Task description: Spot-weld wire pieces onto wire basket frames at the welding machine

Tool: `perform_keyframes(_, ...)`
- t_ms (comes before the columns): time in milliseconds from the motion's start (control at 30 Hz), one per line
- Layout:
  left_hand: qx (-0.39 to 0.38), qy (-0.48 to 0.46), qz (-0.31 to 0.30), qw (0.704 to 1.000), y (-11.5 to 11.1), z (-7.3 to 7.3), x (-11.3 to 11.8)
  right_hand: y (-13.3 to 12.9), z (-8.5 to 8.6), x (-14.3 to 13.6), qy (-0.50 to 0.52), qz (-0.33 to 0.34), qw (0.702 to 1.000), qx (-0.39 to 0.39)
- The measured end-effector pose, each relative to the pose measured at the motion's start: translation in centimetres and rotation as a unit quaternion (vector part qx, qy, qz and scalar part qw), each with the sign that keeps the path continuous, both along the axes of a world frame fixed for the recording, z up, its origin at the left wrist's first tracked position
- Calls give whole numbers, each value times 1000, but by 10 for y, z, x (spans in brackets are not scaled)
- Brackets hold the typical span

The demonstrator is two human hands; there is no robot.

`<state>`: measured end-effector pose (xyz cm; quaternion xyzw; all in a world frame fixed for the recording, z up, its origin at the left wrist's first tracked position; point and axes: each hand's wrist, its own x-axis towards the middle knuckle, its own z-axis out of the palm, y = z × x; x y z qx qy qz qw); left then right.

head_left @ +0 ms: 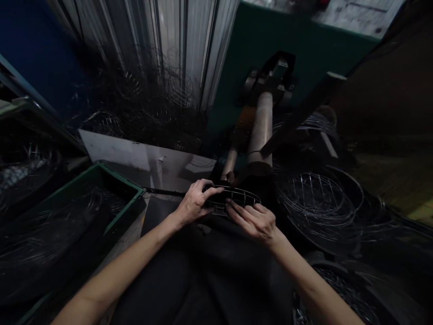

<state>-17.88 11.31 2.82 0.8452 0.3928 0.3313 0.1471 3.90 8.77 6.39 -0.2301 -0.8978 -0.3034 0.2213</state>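
Note:
Between my hands is a round wire frame (241, 195) with thin cross wires, tilted in front of the machine. My left hand (196, 201) grips its left side, with the thumb and forefinger reaching along the rim. On the near right side, the fingers of my right hand (253, 220) are closed around the wires. Just beyond the frame are a thick metal cylinder (262, 131) and a thinner rod (230, 161) projecting from the machine. Part of the frame's lower edge is hidden by my fingers.
A green machine body (314, 49) stands ahead. To the right, a container holds round wire grids (314, 198); small metal pieces (348, 289) fill another below. On the left sits a green crate (118, 174). Tangled wire (145, 99) lies behind a pale panel (135, 158).

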Motion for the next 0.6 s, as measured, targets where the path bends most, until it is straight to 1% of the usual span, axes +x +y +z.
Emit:
perform_keyframes(100, -3, 1, -1, 1000, 6, 4, 1, 6, 0, 1, 0, -1, 1000, 15)
perform_keyframes(167, 0, 6, -3, 1000, 12, 5, 2, 11, 0, 2, 0, -4, 1000, 16)
perform_keyframes(333, 8, 19, -9, 1000, 21, 0, 4, 12, -4, 2, -2, -9, 1000, 16)
perform_keyframes(433, 4, 18, -6, 1000, 21, -2, 2, 10, -12, 6, -9, -27, 1000, 6)
perform_keyframes(533, -2, 21, -9, 1000, 25, -6, -4, 13, -23, 9, -7, -53, 998, -29)
perform_keyframes(600, -5, 12, -10, 1000, 30, -9, -10, 15, -28, -1, -3, -77, 994, -81)
